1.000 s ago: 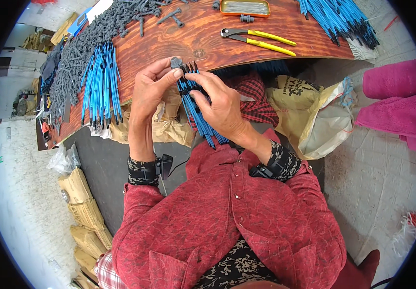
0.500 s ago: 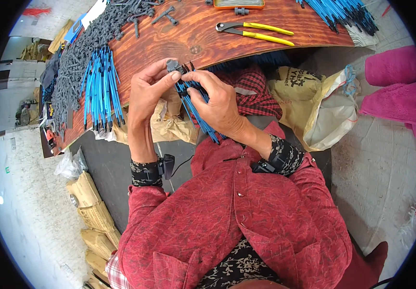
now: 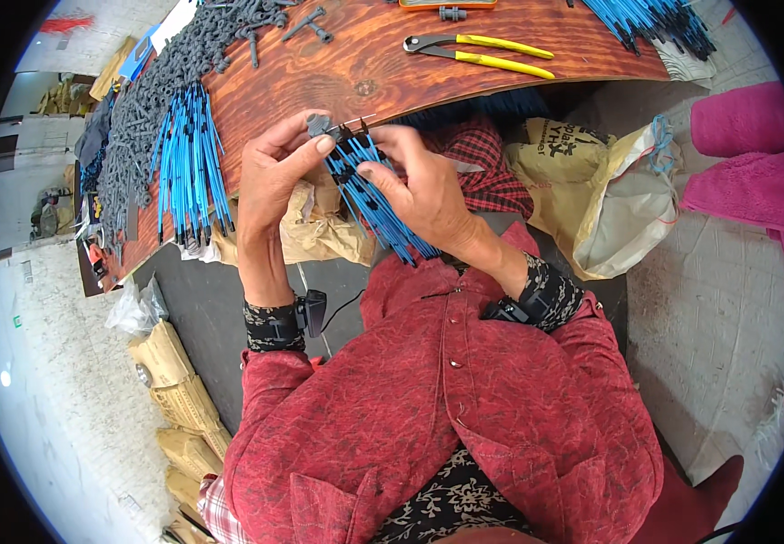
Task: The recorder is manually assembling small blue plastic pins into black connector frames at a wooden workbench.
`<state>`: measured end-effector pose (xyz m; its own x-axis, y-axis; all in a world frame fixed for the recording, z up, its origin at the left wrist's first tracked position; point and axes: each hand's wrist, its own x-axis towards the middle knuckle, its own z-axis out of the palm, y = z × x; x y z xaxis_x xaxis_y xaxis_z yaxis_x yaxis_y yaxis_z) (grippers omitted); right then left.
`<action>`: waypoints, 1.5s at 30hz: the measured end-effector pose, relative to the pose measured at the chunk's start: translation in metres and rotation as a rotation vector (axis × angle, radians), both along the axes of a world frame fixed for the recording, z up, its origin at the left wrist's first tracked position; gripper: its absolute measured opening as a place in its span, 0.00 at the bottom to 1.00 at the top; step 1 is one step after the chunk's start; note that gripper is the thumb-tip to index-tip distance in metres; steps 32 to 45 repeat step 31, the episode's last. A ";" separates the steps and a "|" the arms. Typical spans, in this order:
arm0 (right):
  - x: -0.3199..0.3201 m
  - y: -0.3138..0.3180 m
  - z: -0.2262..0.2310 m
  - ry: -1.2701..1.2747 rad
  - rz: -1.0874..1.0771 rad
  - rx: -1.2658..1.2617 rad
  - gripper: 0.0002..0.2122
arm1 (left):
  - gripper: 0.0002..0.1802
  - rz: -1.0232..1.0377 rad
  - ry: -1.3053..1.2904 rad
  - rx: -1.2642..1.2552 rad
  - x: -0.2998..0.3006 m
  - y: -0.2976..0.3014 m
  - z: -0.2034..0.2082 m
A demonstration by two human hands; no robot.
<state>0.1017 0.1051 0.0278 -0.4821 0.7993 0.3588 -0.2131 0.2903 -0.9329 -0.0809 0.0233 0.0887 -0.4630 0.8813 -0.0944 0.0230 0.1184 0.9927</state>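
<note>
My left hand pinches a grey plastic fitting between thumb and fingers, just past the table's near edge. From the fitting a thin metal pin sticks out to the right, past the black tips of several thin blue tubes. These tubes hang down in a bundle between my hands. Around the bundle's right side curls my right hand, its thumb lying on the tubes and its fingertips hidden behind them.
Yellow-handled pliers lie on the wooden table. A heap of grey fittings and a blue tube bundle cover its left side. More tubes lie far right. A sack stands right of my lap.
My right hand has shifted slightly right and its index finger has left the fitting. More of the blue tubes and the thin metal pin now show between my hands.
</note>
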 end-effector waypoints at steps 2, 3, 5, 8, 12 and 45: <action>-0.001 0.003 -0.007 -0.204 0.054 0.227 0.12 | 0.23 -0.025 0.020 0.007 0.000 0.001 0.000; -0.002 0.003 -0.008 -0.204 0.054 0.225 0.12 | 0.23 -0.025 0.020 0.005 0.000 0.000 0.000; -0.004 0.002 -0.010 -0.179 0.041 0.224 0.12 | 0.23 -0.029 0.001 0.015 0.001 -0.001 0.001; -0.004 0.004 -0.008 -0.237 0.066 0.235 0.12 | 0.22 -0.046 0.034 -0.005 0.001 0.000 0.002; -0.003 0.005 -0.005 -0.273 0.058 0.256 0.12 | 0.22 -0.106 0.027 -0.017 -0.001 -0.003 0.002; -0.001 -0.002 -0.002 -0.267 0.083 0.383 0.11 | 0.26 -0.323 0.014 0.105 -0.015 -0.013 0.003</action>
